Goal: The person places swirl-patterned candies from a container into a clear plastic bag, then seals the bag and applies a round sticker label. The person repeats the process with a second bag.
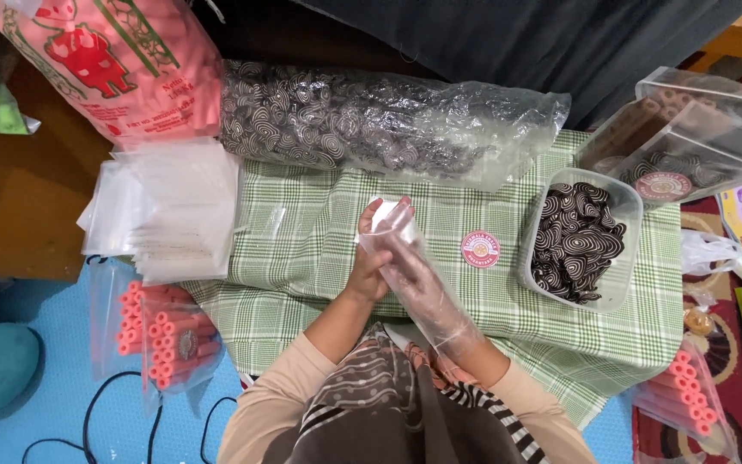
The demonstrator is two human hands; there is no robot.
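Striped scarf (371, 404) lowest in view, 2 hands meeting above it over the green checked cloth (319, 258).

The right hand (414, 279) is flat and open inside a thin clear plastic glove (427, 296) that reaches past the wrist; the bare left hand (371, 266) pinches the glove's loose edge by the fingertips, closed on the film. Judging by this, the glove is being seated, and the next move calls for tugging it snug. Just right of the hands lies a round red-and-white sticker (480, 249), further right a clear tub of dark swirl-patterned biscuits (579, 245). Beyond the hands lies a long clear bag of the same biscuits (371, 125); left, a stack of empty clear pouches (169, 210).
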